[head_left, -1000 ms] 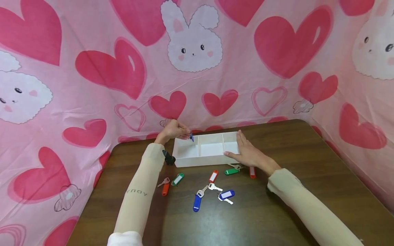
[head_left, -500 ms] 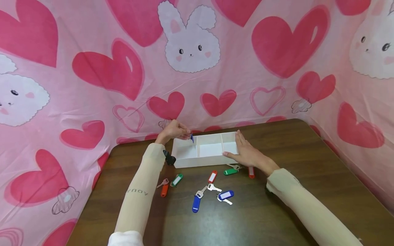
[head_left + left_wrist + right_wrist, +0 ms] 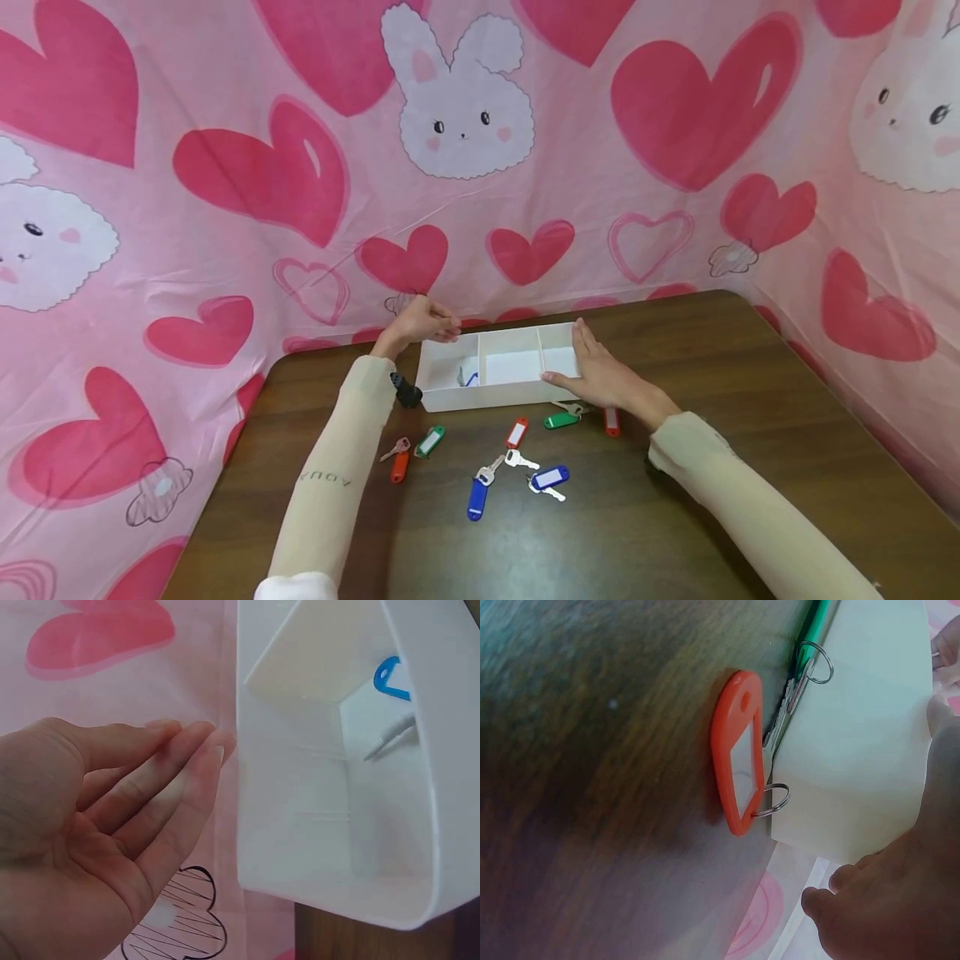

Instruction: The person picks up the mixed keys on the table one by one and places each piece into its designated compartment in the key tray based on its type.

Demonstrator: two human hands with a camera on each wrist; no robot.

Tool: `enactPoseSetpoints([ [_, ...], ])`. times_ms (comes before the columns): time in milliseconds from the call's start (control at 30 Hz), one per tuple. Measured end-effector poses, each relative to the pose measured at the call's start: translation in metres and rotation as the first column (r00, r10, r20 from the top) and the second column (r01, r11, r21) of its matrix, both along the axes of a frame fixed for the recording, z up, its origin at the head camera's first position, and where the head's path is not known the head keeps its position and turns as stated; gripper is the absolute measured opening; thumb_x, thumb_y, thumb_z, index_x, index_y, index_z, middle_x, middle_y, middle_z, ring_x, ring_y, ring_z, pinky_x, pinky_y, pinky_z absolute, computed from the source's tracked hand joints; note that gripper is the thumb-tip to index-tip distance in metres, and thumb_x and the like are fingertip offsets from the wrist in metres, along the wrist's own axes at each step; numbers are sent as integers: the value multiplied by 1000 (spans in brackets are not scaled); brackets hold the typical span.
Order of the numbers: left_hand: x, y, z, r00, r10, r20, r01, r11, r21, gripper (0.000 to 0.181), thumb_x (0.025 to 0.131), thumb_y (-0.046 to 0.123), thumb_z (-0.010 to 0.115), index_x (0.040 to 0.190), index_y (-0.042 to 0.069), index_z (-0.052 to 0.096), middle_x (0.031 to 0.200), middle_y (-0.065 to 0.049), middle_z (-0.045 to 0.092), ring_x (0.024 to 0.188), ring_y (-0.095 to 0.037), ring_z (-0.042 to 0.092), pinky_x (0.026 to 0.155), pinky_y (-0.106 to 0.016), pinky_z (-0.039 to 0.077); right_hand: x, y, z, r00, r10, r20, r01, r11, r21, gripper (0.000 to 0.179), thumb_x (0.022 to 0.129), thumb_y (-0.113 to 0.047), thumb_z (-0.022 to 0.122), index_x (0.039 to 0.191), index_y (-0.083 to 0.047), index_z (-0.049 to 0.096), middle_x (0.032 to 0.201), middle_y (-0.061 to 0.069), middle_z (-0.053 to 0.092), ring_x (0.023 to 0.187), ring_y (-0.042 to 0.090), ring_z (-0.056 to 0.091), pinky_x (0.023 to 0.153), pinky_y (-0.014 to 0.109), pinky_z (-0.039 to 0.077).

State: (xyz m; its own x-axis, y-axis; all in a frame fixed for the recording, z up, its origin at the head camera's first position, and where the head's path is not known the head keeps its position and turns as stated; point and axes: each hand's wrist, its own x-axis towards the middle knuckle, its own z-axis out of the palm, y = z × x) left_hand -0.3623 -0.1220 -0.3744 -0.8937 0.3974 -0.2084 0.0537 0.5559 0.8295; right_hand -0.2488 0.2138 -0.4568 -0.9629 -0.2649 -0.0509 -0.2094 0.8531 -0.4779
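In the head view a white box (image 3: 465, 399) with three compartments stands at the back of the table. My left hand (image 3: 422, 323) hovers over its back left corner with nothing between the fingers; the left wrist view shows the thumb and fingers (image 3: 184, 802) loosely extended beside the wall. Inside the left compartment lies a key (image 3: 391, 736) with a blue tag (image 3: 385, 679), partly hidden by the near wall. My right hand (image 3: 606, 375) rests against the box's right end, fingers straight, thumb at the front rim.
In front of the box lie several tagged keys: a green tag (image 3: 431, 442) and an orange-red tag (image 3: 401, 467) at left, red (image 3: 517, 432) and blue tags (image 3: 477, 498) mid-table, a green tag (image 3: 562, 420) close to the front wall. A red tag (image 3: 737, 754) sits beneath my right wrist.
The blue-tagged key has left my left hand's pinch and dropped into the left compartment. The left hand has drawn slightly left; the right hand stays against the box.
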Motion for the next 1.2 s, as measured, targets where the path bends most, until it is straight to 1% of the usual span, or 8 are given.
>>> enactPoseSetpoints([
  [100,4,-1,2,999,-22,-31,22,1000,-15,27,103,12,67,121,-7,74,111,-26,78,97,-35,79,101,-55,58,-1,1,-1,1000,2,1,-2,1000,0,127,91,-81,53,166,3,-6,177,23,-7,165,45,2,129,63,20],
  [233,9,-1,6,994,-55,-89,52,998,-37,24,103,13,68,118,-4,76,110,-27,77,104,-45,76,97,-54,60,-2,2,1,1000,2,-4,-2,1000,-4,127,91,-81,52,166,2,-7,177,22,-8,165,46,2,129,64,20],
  [333,11,-2,7,988,-79,-129,73,996,-51,23,103,12,68,117,-4,76,109,-26,77,103,-44,77,94,-52,62,-2,2,3,1000,3,-6,-3,1000,-10,126,91,-81,53,167,1,-7,177,21,-9,165,45,1,129,64,21],
  [567,18,-8,7,983,-102,-155,91,993,-76,26,103,14,68,121,-3,74,111,-24,78,101,-38,78,88,-43,66,1,1,4,1000,4,-3,-4,1000,-15,126,91,-80,54,166,2,-5,177,22,-8,165,45,1,128,64,20],
  [767,29,-12,7,973,-146,-179,125,985,-121,27,105,17,65,122,-1,74,110,-18,78,98,-30,79,92,-48,65,1,-1,2,1000,-1,-11,1,1000,-11,124,92,-79,54,166,3,-4,177,24,-5,164,47,3,129,64,19],
  [933,39,-16,10,959,-184,-214,157,978,-138,27,105,16,64,123,-3,73,111,-21,78,101,-38,78,91,-46,65,0,-1,3,1000,-1,-10,1,1000,-9,124,92,-79,54,166,3,-3,177,24,-4,164,48,3,128,66,19],
  [1067,48,-18,13,957,-178,-228,149,979,-139,22,104,16,66,119,3,76,111,-20,78,98,-34,78,90,-43,66,0,-2,3,1000,0,-2,0,1000,-8,125,92,-79,54,166,4,-3,177,25,-5,164,48,3,128,66,20],
  [1200,58,-23,13,948,-186,-257,148,976,-160,19,103,19,68,117,9,77,108,-13,78,95,-28,76,87,-39,66,0,-2,2,1000,0,1,0,1000,-2,125,93,-79,53,166,4,-5,176,25,-5,164,48,3,128,65,21],
])
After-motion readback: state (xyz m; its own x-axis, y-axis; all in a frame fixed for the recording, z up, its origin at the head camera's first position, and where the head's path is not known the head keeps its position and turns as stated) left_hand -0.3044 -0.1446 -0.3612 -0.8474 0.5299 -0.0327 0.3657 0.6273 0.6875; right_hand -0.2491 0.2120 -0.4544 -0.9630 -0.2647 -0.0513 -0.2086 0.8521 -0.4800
